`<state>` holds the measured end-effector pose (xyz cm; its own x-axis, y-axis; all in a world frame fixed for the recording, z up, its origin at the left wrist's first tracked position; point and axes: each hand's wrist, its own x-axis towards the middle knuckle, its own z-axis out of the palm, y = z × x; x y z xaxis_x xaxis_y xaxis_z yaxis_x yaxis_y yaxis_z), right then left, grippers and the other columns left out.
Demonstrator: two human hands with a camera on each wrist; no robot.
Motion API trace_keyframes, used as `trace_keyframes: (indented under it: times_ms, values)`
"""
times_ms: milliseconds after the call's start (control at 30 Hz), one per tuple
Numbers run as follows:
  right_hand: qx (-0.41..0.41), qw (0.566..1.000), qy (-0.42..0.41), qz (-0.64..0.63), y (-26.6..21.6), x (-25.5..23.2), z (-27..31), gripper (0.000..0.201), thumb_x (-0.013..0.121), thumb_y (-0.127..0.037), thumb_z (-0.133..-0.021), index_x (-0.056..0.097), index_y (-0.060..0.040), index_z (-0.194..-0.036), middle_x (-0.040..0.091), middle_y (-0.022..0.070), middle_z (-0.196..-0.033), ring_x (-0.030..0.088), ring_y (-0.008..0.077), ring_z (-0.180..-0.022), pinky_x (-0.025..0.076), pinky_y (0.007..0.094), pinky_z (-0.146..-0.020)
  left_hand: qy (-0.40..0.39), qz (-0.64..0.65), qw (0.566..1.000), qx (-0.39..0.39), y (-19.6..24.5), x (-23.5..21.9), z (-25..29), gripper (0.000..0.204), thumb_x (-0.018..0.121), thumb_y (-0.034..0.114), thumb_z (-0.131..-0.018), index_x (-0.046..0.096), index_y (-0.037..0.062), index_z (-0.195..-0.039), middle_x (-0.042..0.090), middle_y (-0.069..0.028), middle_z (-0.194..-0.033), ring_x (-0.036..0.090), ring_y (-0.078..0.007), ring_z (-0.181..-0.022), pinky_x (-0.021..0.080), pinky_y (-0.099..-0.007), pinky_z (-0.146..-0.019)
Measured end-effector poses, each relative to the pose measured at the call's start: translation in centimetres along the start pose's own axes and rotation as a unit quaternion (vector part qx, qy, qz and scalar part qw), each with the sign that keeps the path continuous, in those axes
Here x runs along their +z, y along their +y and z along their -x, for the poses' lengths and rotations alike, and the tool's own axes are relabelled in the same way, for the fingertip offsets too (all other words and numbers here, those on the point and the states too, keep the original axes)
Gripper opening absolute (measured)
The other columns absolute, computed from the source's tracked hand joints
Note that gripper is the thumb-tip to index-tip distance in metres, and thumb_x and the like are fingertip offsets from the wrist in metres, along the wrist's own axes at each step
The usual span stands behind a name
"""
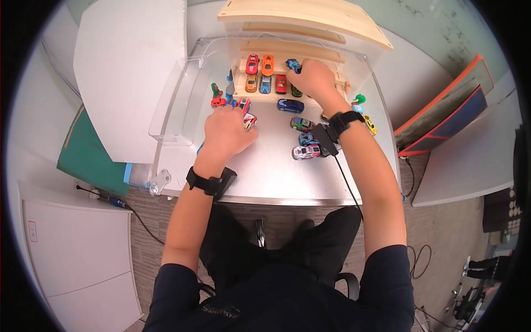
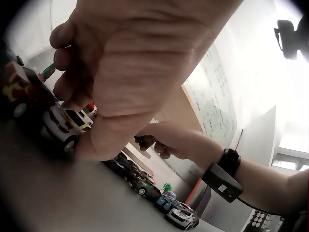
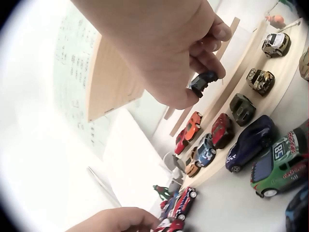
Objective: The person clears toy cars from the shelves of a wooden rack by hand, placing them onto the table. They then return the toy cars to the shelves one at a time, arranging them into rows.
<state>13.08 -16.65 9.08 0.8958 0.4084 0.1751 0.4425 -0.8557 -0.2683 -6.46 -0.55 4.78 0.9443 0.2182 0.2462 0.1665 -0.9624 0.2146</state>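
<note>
My right hand (image 1: pixel 316 81) pinches a small dark blue toy car (image 3: pixel 203 83) between thumb and fingertips, above the back part of the wooden tiered shelf (image 3: pixel 285 63). Lower on the table, my left hand (image 1: pixel 225 131) rests with loosely curled fingers among toy cars. Its thumb lies beside a white toy car (image 2: pixel 66 126), and a red one with yellow flames (image 2: pixel 26 87) stands next to that. On the shelf, red (image 1: pixel 253 64) and orange (image 1: pixel 268 65) cars stand behind a row with a light orange (image 1: pixel 251 83), a blue (image 1: pixel 265 84) and a red car (image 1: pixel 281 84).
A dark blue car (image 1: pixel 290 105) stands before the shelf, with a green one (image 1: pixel 302 123) and a white one (image 1: pixel 306 152) nearer me. Clear plastic walls (image 1: pixel 176 105) flank the shelf at left. A wooden board (image 1: pixel 310 19) is overhead. Small figures (image 1: pixel 359 99) stand at right.
</note>
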Motion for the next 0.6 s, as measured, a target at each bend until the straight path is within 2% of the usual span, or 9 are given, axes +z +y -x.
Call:
trace_keyframes:
  times_ms: [67, 133, 167, 233, 267, 333, 467, 533, 600]
  values:
    - [-0.01, 1.0, -0.007, 0.027, -0.3, 0.9, -1.0, 0.042, 0.062, -0.042, -0.084, 0.074, -0.0022, -0.093, 0.073, 0.0193, -0.091, 0.071, 0.0361, -0.091, 0.057, 0.0463, -0.077, 0.035, 0.031, 0.999, 0.0, 0.5, -0.8, -0.4, 0.032, 0.071, 0.031, -0.071, 0.066, 0.0011, -0.079, 0.067, -0.0154, -0.085, 0.065, -0.0331, -0.085, 0.052, -0.0437, -0.075]
    - [-0.012, 0.999, 0.011, 0.032, -0.8, 1.8, -1.5, 0.043, 0.063, -0.042, -0.085, 0.072, -0.0022, -0.098, 0.073, 0.0188, -0.094, 0.071, 0.0358, -0.092, 0.057, 0.0462, -0.078, -0.032, 0.128, 0.989, -0.069, 1.2, -1.7, -0.9, 0.034, 0.069, 0.032, -0.073, 0.065, 0.0004, -0.086, 0.067, -0.0139, -0.078, 0.065, -0.0325, -0.075, 0.052, -0.0419, -0.069]
    - [-0.013, 0.999, 0.029, 0.037, -0.9, 2.2, -1.7, 0.045, 0.063, -0.043, -0.086, 0.07, -0.0023, -0.103, 0.073, 0.0184, -0.098, 0.071, 0.0355, -0.093, 0.057, 0.0461, -0.078, -0.032, 0.129, 0.989, -0.07, 1.3, -1.4, -1.0, 0.034, 0.069, 0.032, -0.073, 0.065, 0.0004, -0.086, 0.067, -0.0139, -0.078, 0.065, -0.0325, -0.075, 0.052, -0.0419, -0.069]
    - [-0.02, 0.999, 0.022, 0.035, -1.2, 2.3, -1.5, 0.047, 0.063, -0.044, -0.087, 0.068, -0.0025, -0.107, 0.073, 0.0181, -0.101, 0.07, 0.0352, -0.095, 0.056, 0.0459, -0.079, 0.019, 0.229, 0.969, -0.093, 1.5, -0.8, -1.2, 0.037, 0.069, 0.032, -0.077, 0.065, 0.0002, -0.095, 0.066, -0.0096, -0.073, 0.064, -0.0254, -0.066, 0.05, -0.0368, -0.064]
    - [-0.027, 0.999, 0.015, 0.032, -1.4, 2.2, -1.4, 0.049, 0.064, -0.046, -0.087, 0.066, -0.0026, -0.111, 0.072, 0.0178, -0.104, 0.07, 0.0348, -0.096, 0.056, 0.0457, -0.08, 0.019, 0.23, 0.969, -0.093, 1.6, -0.7, -1.4, 0.037, 0.069, 0.032, -0.077, 0.065, 0.0002, -0.095, 0.066, -0.0096, -0.073, 0.064, -0.0254, -0.066, 0.05, -0.0368, -0.064]
    - [-0.033, 0.999, 0.003, 0.025, -1.0, 2.3, -1.7, 0.057, 0.065, -0.051, -0.085, 0.065, -0.0035, -0.117, 0.072, 0.018, -0.104, 0.07, 0.0351, -0.098, 0.056, 0.0452, -0.08, 0.029, 0.287, 0.951, -0.109, 2.0, -0.9, -1.7, 0.039, 0.071, 0.031, -0.079, 0.065, 0.0, -0.102, 0.063, -0.0048, -0.071, 0.059, -0.0148, -0.063, 0.048, -0.0305, -0.061]
    - [-0.043, 0.999, -0.028, -0.017, -0.4, 1.3, -1.4, 0.073, 0.071, -0.056, -0.079, 0.06, -0.005, -0.13, 0.07, 0.0188, -0.111, 0.068, 0.034, -0.103, 0.054, 0.0432, -0.085, 0.058, 0.348, 0.927, -0.13, 3.4, -1.7, -2.4, 0.036, 0.07, 0.029, -0.08, 0.065, -0.0011, -0.099, 0.069, -0.0125, -0.076, 0.067, -0.0231, -0.068, 0.052, -0.0344, -0.065]
    - [-0.059, 0.998, -0.024, -0.021, 0.1, 1.2, -1.4, 0.07, 0.072, -0.051, -0.078, 0.061, -0.0046, -0.129, 0.068, 0.0192, -0.114, 0.066, 0.0345, -0.107, 0.054, 0.0436, -0.088, 0.066, 0.402, 0.904, -0.131, 3.5, -1.0, -2.8, 0.034, 0.072, 0.027, -0.082, 0.065, -0.0009, -0.101, 0.067, -0.007, -0.073, 0.062, -0.0138, -0.063, 0.048, -0.0297, -0.061]
    - [-0.074, 0.997, -0.02, -0.026, 0.6, 1.2, -1.7, 0.067, 0.073, -0.046, -0.077, 0.061, -0.0041, -0.129, 0.067, 0.0195, -0.118, 0.065, 0.0351, -0.11, 0.053, 0.044, -0.091, 0.08, 0.409, 0.9, -0.127, 3.4, -0.2, -3.0, 0.034, 0.072, 0.027, -0.083, 0.065, -0.0008, -0.101, 0.065, -0.0047, -0.071, 0.059, -0.0115, -0.062, 0.046, -0.0287, -0.059]
